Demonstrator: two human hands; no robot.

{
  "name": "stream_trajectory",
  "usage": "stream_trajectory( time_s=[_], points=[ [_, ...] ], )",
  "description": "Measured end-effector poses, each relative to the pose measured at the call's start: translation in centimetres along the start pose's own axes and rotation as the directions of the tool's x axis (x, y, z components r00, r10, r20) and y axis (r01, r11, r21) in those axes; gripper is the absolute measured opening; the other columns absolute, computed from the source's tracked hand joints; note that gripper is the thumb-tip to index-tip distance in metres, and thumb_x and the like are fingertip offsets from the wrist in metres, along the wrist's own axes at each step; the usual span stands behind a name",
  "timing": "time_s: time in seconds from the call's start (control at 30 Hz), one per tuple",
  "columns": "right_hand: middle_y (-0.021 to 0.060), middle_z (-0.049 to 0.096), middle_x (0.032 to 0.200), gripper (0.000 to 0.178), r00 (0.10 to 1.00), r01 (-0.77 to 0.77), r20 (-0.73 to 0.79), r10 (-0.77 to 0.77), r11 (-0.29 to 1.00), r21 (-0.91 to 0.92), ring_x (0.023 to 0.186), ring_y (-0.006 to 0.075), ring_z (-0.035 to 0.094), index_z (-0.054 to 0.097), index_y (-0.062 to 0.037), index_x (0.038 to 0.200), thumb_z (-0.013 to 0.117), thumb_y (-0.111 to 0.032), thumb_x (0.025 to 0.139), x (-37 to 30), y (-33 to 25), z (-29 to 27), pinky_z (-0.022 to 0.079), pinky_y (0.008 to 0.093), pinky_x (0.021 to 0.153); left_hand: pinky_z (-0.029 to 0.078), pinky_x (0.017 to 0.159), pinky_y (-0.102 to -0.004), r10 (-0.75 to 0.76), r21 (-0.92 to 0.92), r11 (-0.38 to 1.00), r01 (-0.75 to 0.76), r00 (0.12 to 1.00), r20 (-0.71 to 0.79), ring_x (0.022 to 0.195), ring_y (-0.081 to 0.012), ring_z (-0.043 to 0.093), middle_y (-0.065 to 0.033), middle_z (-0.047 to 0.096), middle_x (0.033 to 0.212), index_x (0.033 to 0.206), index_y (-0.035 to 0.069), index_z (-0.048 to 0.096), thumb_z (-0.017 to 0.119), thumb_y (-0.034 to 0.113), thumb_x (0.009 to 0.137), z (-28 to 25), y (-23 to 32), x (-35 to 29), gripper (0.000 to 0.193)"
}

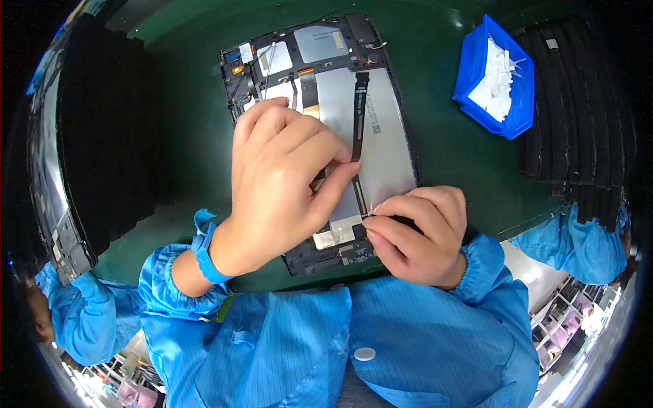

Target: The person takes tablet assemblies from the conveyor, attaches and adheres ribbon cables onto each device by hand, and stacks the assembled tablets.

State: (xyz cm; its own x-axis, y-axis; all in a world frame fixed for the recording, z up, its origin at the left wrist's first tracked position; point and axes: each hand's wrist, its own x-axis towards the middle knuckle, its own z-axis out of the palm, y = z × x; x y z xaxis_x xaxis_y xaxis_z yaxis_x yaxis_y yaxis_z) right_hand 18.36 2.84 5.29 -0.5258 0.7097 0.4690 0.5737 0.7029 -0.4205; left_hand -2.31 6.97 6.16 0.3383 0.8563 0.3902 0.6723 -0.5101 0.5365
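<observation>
Ribbon cable point(360, 112), flat and black: ran lengthwise over a coverless, silver-plated, black-framed tablet point(391, 136).
Left hand point(279, 173): pinched the cable mid-length, thumb against forefinger, likely to keep it straight.
Right hand point(422, 234): narrowed fingertips at the cable's lower end, perhaps steadying it; could not tell whether gripping.
Tablet: lay flat on dark green worktop point(435, 102), presumably for firm backing.
Blue plastic tray point(520, 115): held white strips point(495, 85), apparently within reach.

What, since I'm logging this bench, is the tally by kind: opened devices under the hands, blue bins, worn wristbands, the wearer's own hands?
Opened device: 1
Blue bin: 1
Blue wristband: 1
Left hand and right hand: 2
Total: 5
</observation>
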Motion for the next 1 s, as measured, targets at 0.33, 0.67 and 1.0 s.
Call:
stream_trajectory(
  time_s=[0.33,0.67,1.0],
  points=[
    [-0.0029,0.064,0.090,0.018,1.000,-0.003,0.005,0.003,1.000,0.008,0.083,0.0180,0.057,0.069,-0.0148,0.082,0.074,-0.017,0.065,0.2,-0.1,0.0,0.041,0.0330,0.073,0.038,0.094,-0.0421,-0.008,0.010,1.000,0.008,1.000,0.000,0.077,-0.0235,0.054,-0.0012,0.057,0.072,0.072,0.011,0.064,0.075,0.011,0.067,-0.1,0.1,-0.1,0.013],
    [-0.0025,0.066,0.094,0.016,0.999,-0.030,0.013,0.030,1.000,0.003,0.090,0.0197,0.059,0.068,-0.0146,0.081,0.074,-0.018,0.066,-0.2,-0.3,0.1,0.041,0.0342,0.077,0.038,0.094,-0.0424,0.007,0.046,0.999,-0.006,1.000,-0.011,0.077,-0.0231,0.054,-0.0008,0.058,0.073,0.072,0.011,0.064,0.075,0.011,0.066,-0.1,0.2,-0.2,0.013],
    [0.0033,0.067,0.119,0.041,0.971,0.185,0.203,-0.126,0.935,-0.304,0.123,0.0240,0.054,0.061,-0.0134,0.101,0.040,-0.049,0.097,-1.2,-1.7,-0.9,0.029,0.0407,0.106,0.036,0.097,-0.0443,-0.047,0.006,0.999,0.047,0.999,0.004,0.079,-0.0235,0.055,-0.0009,0.058,0.074,0.081,0.009,0.061,0.078,0.012,0.067,0.1,0.2,-0.2,0.023]
  ],
)
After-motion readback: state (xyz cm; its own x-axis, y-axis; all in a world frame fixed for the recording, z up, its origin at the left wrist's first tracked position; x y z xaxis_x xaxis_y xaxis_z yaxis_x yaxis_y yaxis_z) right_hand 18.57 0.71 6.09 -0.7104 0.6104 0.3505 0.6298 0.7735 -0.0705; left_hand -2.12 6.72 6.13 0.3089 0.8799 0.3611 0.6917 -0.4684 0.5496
